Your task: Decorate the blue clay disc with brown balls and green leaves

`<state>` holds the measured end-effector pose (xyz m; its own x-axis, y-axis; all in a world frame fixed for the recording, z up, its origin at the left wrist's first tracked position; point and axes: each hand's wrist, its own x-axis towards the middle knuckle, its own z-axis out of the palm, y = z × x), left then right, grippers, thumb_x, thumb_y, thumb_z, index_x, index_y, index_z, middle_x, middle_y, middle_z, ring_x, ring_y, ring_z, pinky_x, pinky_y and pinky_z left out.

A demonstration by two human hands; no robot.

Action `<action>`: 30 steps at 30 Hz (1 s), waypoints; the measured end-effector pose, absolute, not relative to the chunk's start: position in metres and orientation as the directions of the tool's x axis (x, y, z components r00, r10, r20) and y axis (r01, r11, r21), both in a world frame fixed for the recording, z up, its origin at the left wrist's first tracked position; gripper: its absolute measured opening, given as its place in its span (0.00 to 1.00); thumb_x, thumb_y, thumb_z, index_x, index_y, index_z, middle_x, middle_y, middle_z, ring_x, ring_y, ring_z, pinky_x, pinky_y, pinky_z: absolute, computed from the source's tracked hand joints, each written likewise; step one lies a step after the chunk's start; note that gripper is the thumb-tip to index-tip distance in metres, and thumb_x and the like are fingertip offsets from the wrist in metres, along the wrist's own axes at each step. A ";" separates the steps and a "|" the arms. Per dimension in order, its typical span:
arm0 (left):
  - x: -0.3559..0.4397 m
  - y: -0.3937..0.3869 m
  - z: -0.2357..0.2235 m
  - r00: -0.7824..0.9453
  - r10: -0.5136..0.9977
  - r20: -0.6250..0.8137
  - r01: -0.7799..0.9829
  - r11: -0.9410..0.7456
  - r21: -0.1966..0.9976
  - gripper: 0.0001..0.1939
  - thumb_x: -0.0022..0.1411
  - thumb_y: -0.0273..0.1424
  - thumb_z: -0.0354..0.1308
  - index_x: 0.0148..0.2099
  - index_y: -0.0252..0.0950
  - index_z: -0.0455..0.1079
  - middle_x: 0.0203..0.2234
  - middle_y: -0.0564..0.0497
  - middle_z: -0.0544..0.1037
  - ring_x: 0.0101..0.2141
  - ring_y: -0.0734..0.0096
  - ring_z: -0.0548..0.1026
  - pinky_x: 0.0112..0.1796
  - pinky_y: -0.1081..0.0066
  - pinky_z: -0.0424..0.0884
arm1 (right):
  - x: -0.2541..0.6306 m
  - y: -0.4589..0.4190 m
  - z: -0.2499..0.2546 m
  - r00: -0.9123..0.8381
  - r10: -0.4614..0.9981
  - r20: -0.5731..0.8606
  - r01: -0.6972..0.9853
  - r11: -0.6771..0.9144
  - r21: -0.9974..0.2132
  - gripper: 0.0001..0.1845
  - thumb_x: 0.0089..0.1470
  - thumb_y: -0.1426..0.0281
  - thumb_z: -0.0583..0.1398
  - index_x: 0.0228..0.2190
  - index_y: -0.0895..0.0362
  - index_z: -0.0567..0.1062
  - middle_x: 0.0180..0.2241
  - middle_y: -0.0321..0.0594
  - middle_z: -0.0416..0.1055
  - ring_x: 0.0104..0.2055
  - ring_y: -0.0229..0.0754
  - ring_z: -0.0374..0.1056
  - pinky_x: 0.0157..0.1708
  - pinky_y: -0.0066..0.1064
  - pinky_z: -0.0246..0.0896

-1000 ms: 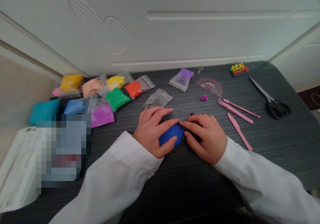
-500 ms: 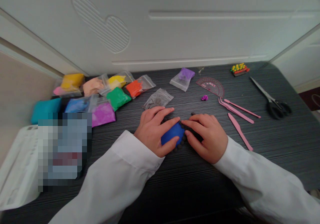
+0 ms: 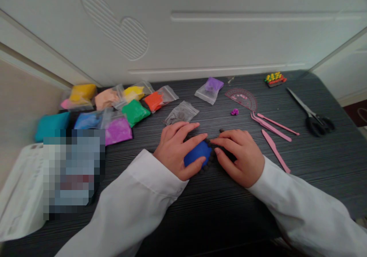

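Observation:
A blue clay disc (image 3: 197, 154) lies on the dark table, edged along its visible rim with small black clay balls (image 3: 211, 158). My left hand (image 3: 179, 148) covers its left side, holding it down with thumb and forefinger on either side of the blue top. Just right of the rim is my right hand (image 3: 239, 155), thumb and forefinger apart, the forefinger tip close to the black balls. Whether that tip touches them I cannot tell. A black clay bit (image 3: 221, 130) shows beyond the right fingers. Part of the disc is hidden under my left hand.
Bags of coloured clay, such as a green one (image 3: 135, 113), crowd the left. A bag with grey contents (image 3: 182, 113) and a purple bag (image 3: 210, 88) lie behind. Rightward are a protractor (image 3: 242, 97), pink tweezers (image 3: 271, 127), a pink knife tool (image 3: 275, 150) and scissors (image 3: 311, 115).
My right hand has shifted slightly right, its thumb and forefinger drawing back from the rim of black balls. My left hand and the disc have stayed almost still.

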<state>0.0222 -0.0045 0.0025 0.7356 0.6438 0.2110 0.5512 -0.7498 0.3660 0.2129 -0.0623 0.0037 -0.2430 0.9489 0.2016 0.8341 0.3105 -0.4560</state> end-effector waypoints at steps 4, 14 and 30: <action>0.022 -0.005 0.002 0.741 0.631 0.228 0.528 -0.759 0.381 0.22 0.48 0.38 0.53 0.48 0.40 0.66 0.50 0.45 0.62 0.50 0.54 0.56 0.48 0.54 0.52 | 0.213 -0.062 0.004 -0.264 0.947 0.183 0.832 0.320 -0.454 0.14 0.50 0.67 0.52 0.38 0.53 0.71 0.37 0.40 0.66 0.38 0.42 0.60 0.37 0.38 0.51; 0.024 -0.007 -0.002 0.699 0.662 0.270 0.543 -0.737 0.403 0.25 0.44 0.38 0.53 0.48 0.40 0.66 0.50 0.46 0.63 0.49 0.54 0.57 0.47 0.54 0.52 | 0.211 -0.062 0.006 -0.228 0.949 0.218 0.809 0.309 -0.499 0.12 0.49 0.70 0.53 0.36 0.53 0.71 0.35 0.39 0.67 0.38 0.41 0.60 0.38 0.38 0.50; 0.009 0.013 -0.008 0.562 0.733 0.384 0.362 -0.635 0.682 0.33 0.56 0.50 0.31 0.44 0.35 0.68 0.45 0.43 0.68 0.47 0.60 0.61 0.49 0.55 0.50 | 0.222 -0.055 0.001 -0.095 0.930 0.355 0.833 0.270 -0.482 0.10 0.46 0.75 0.52 0.29 0.55 0.72 0.31 0.37 0.70 0.36 0.39 0.62 0.39 0.36 0.48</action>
<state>0.0089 0.0126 -0.0083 0.5619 0.7325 0.3843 0.3616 -0.6353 0.6823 0.2218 -0.0546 0.0014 -0.0953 0.9298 0.3554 0.8334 0.2698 -0.4823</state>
